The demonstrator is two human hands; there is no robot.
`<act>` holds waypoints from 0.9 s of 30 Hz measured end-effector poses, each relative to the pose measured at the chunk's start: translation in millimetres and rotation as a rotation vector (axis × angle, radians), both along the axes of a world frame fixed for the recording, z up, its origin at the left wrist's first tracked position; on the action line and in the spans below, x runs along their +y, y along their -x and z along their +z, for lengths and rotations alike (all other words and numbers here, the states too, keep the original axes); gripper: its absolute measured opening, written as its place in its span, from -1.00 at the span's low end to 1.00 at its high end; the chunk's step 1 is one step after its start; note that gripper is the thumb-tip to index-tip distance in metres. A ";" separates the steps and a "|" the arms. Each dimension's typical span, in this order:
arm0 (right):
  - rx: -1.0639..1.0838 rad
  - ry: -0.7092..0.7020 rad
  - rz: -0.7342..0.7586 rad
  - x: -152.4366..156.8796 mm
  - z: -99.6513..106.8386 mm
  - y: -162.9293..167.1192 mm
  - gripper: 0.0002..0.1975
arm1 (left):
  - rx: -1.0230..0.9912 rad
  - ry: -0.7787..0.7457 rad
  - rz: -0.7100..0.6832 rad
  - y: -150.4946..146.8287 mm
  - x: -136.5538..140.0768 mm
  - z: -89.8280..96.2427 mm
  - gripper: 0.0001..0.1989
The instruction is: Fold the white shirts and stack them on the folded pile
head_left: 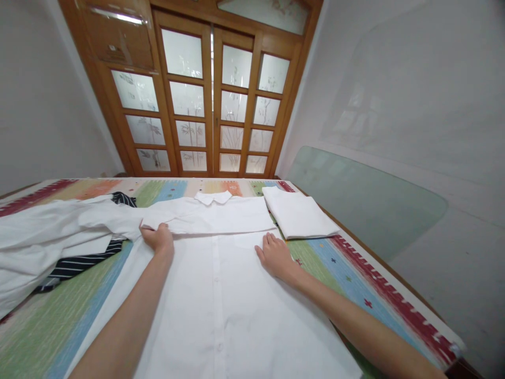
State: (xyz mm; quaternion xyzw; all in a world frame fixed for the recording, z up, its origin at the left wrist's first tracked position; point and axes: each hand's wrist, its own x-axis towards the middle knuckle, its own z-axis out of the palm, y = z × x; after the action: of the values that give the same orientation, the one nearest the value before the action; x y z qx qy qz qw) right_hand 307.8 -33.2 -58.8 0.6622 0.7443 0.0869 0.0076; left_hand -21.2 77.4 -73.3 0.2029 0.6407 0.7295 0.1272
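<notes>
A white button-up shirt (215,295) lies flat, front up, on a table covered by a striped, many-coloured cloth (347,273). Its collar (213,198) points away from me. A sleeve (221,221) is folded across the chest. My left hand (158,237) pinches the cuff end of that sleeve near the shirt's left side. My right hand (275,253) rests flat, fingers apart, on the shirt's right edge just below the folded sleeve.
A folded white garment (298,213) sits at the right of the shirt, near the table's right edge. A heap of white clothes (47,231) and a black-and-white striped garment (84,260) lie at the left. Wooden glass-paned doors (213,95) stand behind the table.
</notes>
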 end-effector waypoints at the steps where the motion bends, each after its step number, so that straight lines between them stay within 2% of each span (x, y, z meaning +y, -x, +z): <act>1: 0.000 -0.008 0.005 0.2 1.4 -3.8 -0.40 | 0.001 0.003 0.001 -0.3 -0.4 0.2 -0.45; 6: -0.012 -0.075 -0.032 10.3 6.5 -20.7 -0.46 | 0.012 0.019 0.001 -0.5 -1.5 0.2 -0.47; 10: -0.040 -0.126 -0.069 14.1 9.6 -21.0 -0.52 | 0.023 0.031 -0.004 -0.5 -1.8 0.2 -0.47; 16: -0.158 0.043 -0.114 22.8 25.8 -12.4 -0.57 | 0.024 0.026 -0.038 1.0 -1.6 -1.2 -0.42; 21: -0.195 0.087 -0.162 33.2 32.7 -6.9 -0.53 | 0.023 0.046 -0.034 3.0 -0.9 -2.6 -0.42; 27: -0.164 0.184 -0.143 42.2 35.0 -3.4 -0.58 | 0.006 0.063 -0.032 -0.7 -4.5 4.4 -0.44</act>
State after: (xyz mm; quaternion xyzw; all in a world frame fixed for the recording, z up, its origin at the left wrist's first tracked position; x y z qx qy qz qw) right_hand 311.2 9.0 -23.8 0.7007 0.6969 0.0715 0.1352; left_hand -20.6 72.9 -68.9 0.2112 0.6602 0.7063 0.1433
